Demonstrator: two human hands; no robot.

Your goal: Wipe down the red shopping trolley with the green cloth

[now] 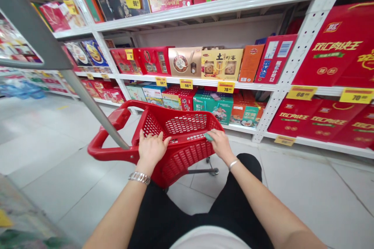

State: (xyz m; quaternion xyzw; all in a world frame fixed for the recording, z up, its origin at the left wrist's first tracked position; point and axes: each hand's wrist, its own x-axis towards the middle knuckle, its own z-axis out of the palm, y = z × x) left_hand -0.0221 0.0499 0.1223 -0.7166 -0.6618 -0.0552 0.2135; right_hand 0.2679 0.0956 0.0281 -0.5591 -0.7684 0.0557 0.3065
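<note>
A red plastic shopping basket (187, 151) on wheels stands on the tiled floor right in front of me, tipped on its side with its mesh walls facing me. My left hand (151, 148) lies on the basket's near rim, fingers curled over the edge. My right hand (220, 144) presses a small green cloth (208, 137) against the basket's right rim, fingers closed on it. A silver watch sits on my left wrist and a thin bracelet on my right. My legs in black trousers are below the basket.
White store shelving (222, 6) runs behind the basket, filled with red, gold and green gift boxes and yellow price tags (225, 87). A grey metal pole (87, 101) slants across the left. The basket's red handle (101, 146) sticks out leftward. Grey floor tiles (306, 194) spread around.
</note>
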